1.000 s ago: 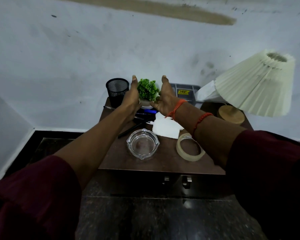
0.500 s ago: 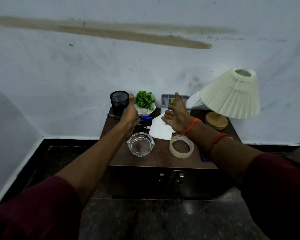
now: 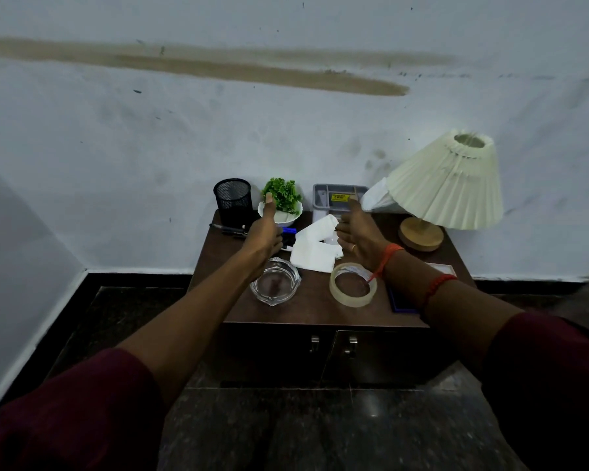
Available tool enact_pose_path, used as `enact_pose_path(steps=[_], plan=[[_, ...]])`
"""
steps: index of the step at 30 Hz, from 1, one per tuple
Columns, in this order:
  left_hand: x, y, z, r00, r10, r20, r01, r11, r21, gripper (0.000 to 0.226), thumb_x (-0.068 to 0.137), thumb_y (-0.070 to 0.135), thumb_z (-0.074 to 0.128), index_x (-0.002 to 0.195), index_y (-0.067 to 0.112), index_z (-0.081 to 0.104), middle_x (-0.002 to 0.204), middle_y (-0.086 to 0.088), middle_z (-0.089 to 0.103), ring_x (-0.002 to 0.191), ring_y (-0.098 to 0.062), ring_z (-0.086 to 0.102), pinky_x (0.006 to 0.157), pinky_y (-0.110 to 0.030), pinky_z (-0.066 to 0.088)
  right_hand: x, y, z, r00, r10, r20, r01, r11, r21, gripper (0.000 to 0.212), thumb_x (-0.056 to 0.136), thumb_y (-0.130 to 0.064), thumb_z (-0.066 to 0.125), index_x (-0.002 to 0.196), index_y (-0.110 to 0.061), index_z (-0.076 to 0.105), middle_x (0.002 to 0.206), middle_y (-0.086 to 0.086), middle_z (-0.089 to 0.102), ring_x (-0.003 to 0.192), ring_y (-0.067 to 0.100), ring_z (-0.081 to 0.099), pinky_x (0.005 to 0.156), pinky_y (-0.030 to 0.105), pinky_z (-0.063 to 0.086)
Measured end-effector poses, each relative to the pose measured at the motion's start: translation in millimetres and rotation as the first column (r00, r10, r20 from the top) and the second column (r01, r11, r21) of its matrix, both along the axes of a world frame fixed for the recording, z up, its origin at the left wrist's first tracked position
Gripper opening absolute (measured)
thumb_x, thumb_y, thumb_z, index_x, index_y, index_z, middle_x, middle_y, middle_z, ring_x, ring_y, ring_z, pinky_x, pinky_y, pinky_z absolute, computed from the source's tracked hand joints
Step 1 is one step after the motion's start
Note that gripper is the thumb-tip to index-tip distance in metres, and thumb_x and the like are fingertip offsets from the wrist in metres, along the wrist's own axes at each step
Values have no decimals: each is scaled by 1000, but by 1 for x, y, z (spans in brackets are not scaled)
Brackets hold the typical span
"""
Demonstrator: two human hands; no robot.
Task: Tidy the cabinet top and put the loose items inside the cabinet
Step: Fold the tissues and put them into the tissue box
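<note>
A low brown cabinet (image 3: 313, 307) stands against the wall, its two doors (image 3: 330, 355) closed. On its top lie a glass ashtray (image 3: 275, 281), a tape roll (image 3: 353, 289), white tissue (image 3: 315, 248), dark pens (image 3: 230, 230), a blue item (image 3: 289, 230) and a dark blue pad (image 3: 402, 302). My left hand (image 3: 265, 232) hovers open above the pens, thumb up. My right hand (image 3: 359, 232) hovers open beside the tissue, palm facing left. Neither hand holds anything.
At the back stand a black mesh pen cup (image 3: 233, 200), a small green plant in a white bowl (image 3: 282, 203), a grey organiser tray (image 3: 339, 197) and a white bag (image 3: 380, 200). A pleated cream lamp (image 3: 446, 185) fills the right corner. Dark tiled floor lies in front.
The view has pulled back from the cabinet, so it looks smaller and lower. Both hands have spread apart and dropped from beside the plant to just above the cabinet top.
</note>
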State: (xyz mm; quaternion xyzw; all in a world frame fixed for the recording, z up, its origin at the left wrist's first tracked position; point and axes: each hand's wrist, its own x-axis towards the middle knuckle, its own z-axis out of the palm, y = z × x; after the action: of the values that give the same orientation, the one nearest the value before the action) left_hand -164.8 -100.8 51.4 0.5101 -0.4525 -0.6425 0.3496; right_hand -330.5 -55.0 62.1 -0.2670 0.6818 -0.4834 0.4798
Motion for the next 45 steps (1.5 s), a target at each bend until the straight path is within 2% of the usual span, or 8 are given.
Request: enact_pose_path(steps=[4,6,8,11,14,18,32,45], plan=[[-7,-1,-13,988,-109,110,113,993,-32,51,91,70,29,83,24,48,76,0,46,67,-13,45,67,-30,41,-34,-27,-51,959,4,-283,6,999,32,99,53,-91,27,106,-14,62,113,16,66,77,27,57,72,41,49],[-10,-2,-16,973,-123,194,140,987,-77,53,92,68,32,100,21,57,94,-5,58,88,-22,58,93,-39,47,-30,-16,-44,906,87,-415,-64,996,69,87,64,-81,32,104,-11,63,101,10,60,87,28,53,83,37,44],[-14,-2,-19,954,-139,267,178,975,-131,51,88,68,38,90,24,62,104,-7,63,105,-28,61,104,-46,45,-12,9,-17,795,209,-570,-160,978,134,56,89,-52,42,103,-4,67,94,11,59,90,24,53,82,29,37],[-19,0,-23,905,-171,390,268,940,-210,48,90,62,43,77,21,65,104,-14,68,106,-31,64,96,-42,47,-10,17,-18,649,255,-717,-194,966,169,29,92,-27,54,93,-5,73,99,13,71,96,27,63,78,26,42],[-24,1,-28,784,-170,597,426,847,-318,47,96,47,47,108,7,69,112,-15,69,106,-28,64,80,-31,42,-10,15,-26,513,288,-809,-204,956,211,25,85,-30,60,102,-16,73,113,9,70,106,30,64,90,36,52],[-30,-4,-39,640,-150,754,574,746,-338,48,93,34,58,133,6,55,130,-10,62,121,-24,58,97,-30,45,-9,17,-32,433,264,-862,-118,964,237,21,82,-30,60,95,-18,70,104,6,70,98,29,65,80,34,51],[-57,-19,-62,193,26,981,870,458,-183,42,92,21,53,133,10,49,131,-15,55,123,-33,50,95,-46,47,-19,14,-59,391,235,-890,-67,972,227,25,80,-35,60,91,-14,68,96,11,71,92,31,67,76,33,48],[-66,-27,-66,99,171,980,913,376,-158,40,91,24,52,130,13,50,126,-11,59,116,-33,51,91,-43,43,-13,14,-71,463,225,-858,-66,973,220,32,74,-43,66,96,-20,69,101,6,72,100,29,66,94,42,49]])
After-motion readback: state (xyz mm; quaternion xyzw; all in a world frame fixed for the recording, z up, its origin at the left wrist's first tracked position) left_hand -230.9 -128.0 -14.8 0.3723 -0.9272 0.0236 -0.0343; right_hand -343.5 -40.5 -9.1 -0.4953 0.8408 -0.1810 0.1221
